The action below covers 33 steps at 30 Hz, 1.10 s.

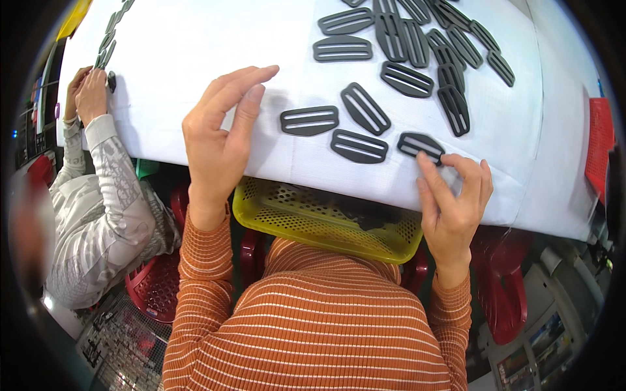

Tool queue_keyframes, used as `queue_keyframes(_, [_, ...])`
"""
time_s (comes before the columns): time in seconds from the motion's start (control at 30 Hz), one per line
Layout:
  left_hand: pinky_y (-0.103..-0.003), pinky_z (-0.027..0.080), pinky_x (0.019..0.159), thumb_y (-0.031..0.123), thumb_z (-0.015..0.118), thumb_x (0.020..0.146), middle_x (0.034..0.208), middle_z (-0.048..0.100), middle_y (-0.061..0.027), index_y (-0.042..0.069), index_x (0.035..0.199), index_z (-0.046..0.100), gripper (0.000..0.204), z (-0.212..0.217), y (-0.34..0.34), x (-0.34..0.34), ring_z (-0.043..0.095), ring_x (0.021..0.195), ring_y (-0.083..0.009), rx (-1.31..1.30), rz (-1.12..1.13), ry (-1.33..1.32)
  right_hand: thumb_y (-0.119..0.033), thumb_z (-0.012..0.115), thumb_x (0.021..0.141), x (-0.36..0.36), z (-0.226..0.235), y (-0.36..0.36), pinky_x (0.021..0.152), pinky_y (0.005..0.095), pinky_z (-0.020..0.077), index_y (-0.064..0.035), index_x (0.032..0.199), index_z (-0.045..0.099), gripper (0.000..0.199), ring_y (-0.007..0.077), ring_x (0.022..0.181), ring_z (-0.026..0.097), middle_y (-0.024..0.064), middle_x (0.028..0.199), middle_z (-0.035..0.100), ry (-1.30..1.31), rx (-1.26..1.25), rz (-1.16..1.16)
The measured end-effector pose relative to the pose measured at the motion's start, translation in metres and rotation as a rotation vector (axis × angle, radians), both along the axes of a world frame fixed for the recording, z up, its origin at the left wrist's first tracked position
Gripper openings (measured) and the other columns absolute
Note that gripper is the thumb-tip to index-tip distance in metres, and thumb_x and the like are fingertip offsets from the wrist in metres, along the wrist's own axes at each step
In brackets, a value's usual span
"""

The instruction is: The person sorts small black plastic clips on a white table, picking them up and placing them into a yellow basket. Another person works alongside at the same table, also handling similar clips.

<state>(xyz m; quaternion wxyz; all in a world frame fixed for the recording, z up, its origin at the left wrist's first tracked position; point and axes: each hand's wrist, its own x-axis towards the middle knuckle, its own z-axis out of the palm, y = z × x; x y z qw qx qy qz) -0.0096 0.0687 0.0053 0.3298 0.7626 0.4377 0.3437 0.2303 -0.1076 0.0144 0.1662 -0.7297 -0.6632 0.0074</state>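
Observation:
My left hand [225,124] hovers over the white tabletop, its fingers stretched and thumb apart, holding nothing. To its right lie several dark grey plastic strap slider buckles, each with two long slots; the nearest slider buckle [309,121] is just off my fingertips. My right hand [456,202] reaches the table's near edge with its fingertips on another slider buckle [417,139], which rests flat on the cloth. The thumb is apart from that buckle. Farther back, many more buckles [391,36] lie in a loose, overlapping pile.
A yellow-green perforated basket [313,228] sits at my lap below the table edge, dark pieces inside. At left a co-worker in a pale patterned sleeve [117,169] handles a line of dark pieces [107,39]. Red chairs [502,287] and a red basket [596,140] stand nearby.

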Motion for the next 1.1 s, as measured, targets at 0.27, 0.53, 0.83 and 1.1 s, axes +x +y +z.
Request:
queue_keyframes(0.27, [-0.047, 0.041, 0.106, 0.014, 0.070, 0.087, 0.125, 0.065, -0.0079, 0.011, 0.121, 0.069, 0.034, -0.010, -0.036, 0.007, 0.056, 0.125, -0.0290, 0.265, -0.285, 0.175, -0.023, 0.075, 0.080, -0.013, -0.004, -0.002, 0.110, 0.0532, 0.0268, -0.0194, 0.115, 0.073, 0.035, 0.0265, 0.117, 0.052, 0.0044, 0.122, 0.058, 0.093, 0.063, 0.072])
queue_keyframes(0.53, [-0.051, 0.028, 0.116, 0.017, 0.073, 0.082, 0.136, 0.059, -0.0056, 0.012, 0.129, 0.064, 0.048, -0.009, -0.039, 0.030, 0.046, 0.136, -0.0289, 0.183, -0.507, 0.271, -0.021, 0.074, 0.082, 0.010, -0.019, 0.063, 0.112, 0.0591, 0.0230, -0.0189, 0.116, 0.071, 0.034, 0.0219, 0.121, 0.050, -0.0030, 0.122, 0.061, -0.144, 0.170, -0.001])
queue_keyframes(0.83, [-0.038, 0.049, 0.094, 0.003, 0.070, 0.082, 0.123, 0.065, -0.0083, 0.004, 0.120, 0.067, 0.039, -0.010, 0.019, 0.042, 0.058, 0.117, -0.0286, 0.432, -0.326, 0.352, -0.013, 0.076, 0.079, 0.011, 0.005, 0.077, 0.114, 0.0551, 0.0229, -0.0101, 0.091, 0.073, 0.013, 0.0179, 0.091, 0.059, -0.0007, 0.083, 0.062, 0.048, 0.141, 0.111])
queue_keyframes(1.1, [-0.035, 0.052, 0.081, 0.009, 0.077, 0.077, 0.105, 0.068, -0.0053, 0.004, 0.105, 0.071, 0.030, -0.012, 0.018, 0.046, 0.061, 0.092, -0.0236, 0.464, -0.328, 0.294, -0.016, 0.076, 0.080, 0.013, 0.002, 0.106, 0.105, 0.0468, 0.0325, -0.0113, 0.103, 0.072, 0.024, 0.0207, 0.097, 0.056, -0.0002, 0.093, 0.061, -0.021, 0.207, 0.106])
